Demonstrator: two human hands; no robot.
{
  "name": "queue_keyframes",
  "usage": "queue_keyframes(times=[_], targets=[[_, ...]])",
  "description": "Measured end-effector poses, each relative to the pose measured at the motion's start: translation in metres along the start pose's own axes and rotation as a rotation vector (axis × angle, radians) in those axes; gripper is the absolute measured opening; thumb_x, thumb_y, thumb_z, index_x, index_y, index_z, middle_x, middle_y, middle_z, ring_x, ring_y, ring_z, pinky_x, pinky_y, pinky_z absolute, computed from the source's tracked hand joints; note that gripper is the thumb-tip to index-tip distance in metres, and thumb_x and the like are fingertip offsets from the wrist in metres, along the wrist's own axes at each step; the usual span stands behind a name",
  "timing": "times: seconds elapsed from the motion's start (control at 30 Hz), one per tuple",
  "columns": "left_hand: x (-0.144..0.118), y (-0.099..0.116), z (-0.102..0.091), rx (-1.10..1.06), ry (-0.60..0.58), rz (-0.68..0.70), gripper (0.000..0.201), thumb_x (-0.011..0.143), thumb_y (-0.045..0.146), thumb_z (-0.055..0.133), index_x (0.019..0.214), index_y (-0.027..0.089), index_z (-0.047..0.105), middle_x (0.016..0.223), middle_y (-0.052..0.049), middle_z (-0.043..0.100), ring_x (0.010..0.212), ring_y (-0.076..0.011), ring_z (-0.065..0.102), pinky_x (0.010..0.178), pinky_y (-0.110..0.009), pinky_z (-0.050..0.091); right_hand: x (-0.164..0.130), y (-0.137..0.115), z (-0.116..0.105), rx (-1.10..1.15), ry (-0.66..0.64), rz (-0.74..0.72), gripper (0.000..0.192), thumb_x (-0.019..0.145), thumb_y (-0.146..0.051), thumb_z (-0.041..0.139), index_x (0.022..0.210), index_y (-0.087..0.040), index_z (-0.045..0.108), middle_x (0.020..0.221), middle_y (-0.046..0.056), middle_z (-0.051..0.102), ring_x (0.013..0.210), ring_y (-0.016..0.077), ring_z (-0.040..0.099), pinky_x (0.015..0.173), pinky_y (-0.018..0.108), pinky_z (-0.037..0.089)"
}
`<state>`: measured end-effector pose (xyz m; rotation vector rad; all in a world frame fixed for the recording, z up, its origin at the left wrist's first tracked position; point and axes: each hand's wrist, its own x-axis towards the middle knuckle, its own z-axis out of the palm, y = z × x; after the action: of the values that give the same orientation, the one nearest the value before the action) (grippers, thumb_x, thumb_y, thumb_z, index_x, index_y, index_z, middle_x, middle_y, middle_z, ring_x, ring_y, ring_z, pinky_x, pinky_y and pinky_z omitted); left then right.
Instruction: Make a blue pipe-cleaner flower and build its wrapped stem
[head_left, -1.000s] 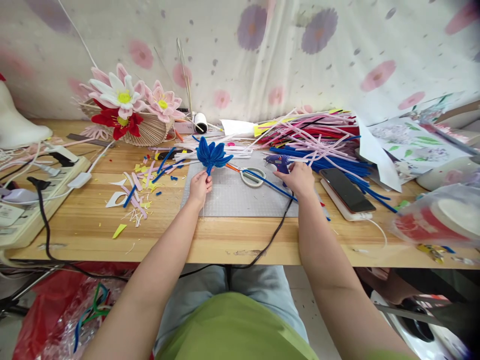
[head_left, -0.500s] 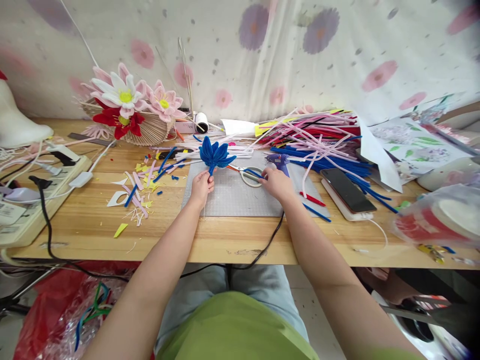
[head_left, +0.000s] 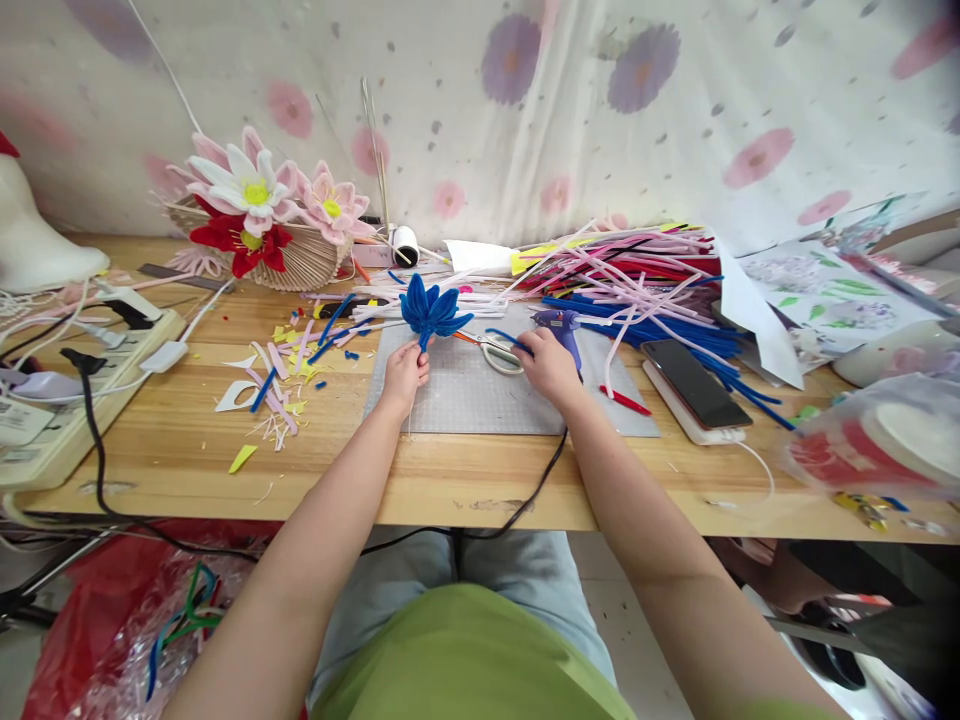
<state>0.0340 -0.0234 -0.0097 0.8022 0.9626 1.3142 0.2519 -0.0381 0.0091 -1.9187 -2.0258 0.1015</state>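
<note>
Head view: the blue pipe-cleaner flower [head_left: 431, 308] stands upright over the far left edge of the grey cutting mat [head_left: 465, 395], its looped petals fanned out and its stem pinched below. The left hand [head_left: 405, 372] has its grip closed on that stem, forearm reaching forward over the tabletop [head_left: 172, 450]. The right hand [head_left: 550, 365] rests on the mat, grip closed on a blue pipe cleaner [head_left: 508, 340], just beside the scissors [head_left: 495, 352] and the glue gun [head_left: 559, 325].
</note>
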Motion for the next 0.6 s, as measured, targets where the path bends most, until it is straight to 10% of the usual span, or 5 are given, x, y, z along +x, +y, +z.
queue_keyframes(times=[0.23,0.6], targets=[[-0.003,0.001,0.0,0.02,0.015,0.006,0.018,0.072,0.018,0.044,0.081,0.012,0.058,0.052,0.006,0.037,0.036,-0.0016,0.026,0.035,-0.015,0.013,0.0,-0.026,-0.011,0.074,-0.153,-0.368,0.037,0.089,-0.046,0.03,0.105,-0.024,0.056,0.101,0.006,0.061,0.09,0.0194,0.056,0.065,0.026,0.036],[-0.006,0.004,0.003,0.043,0.024,0.005,0.014,0.074,0.018,0.043,0.077,0.013,0.055,0.051,0.006,0.036,0.036,-0.0016,0.026,0.036,-0.015,0.012,0.009,-0.056,-0.007,0.166,-0.083,-0.457,0.034,0.092,-0.036,0.024,0.107,-0.023,0.052,0.1,0.005,0.061,0.082,0.0176,0.057,0.065,0.025,0.036]])
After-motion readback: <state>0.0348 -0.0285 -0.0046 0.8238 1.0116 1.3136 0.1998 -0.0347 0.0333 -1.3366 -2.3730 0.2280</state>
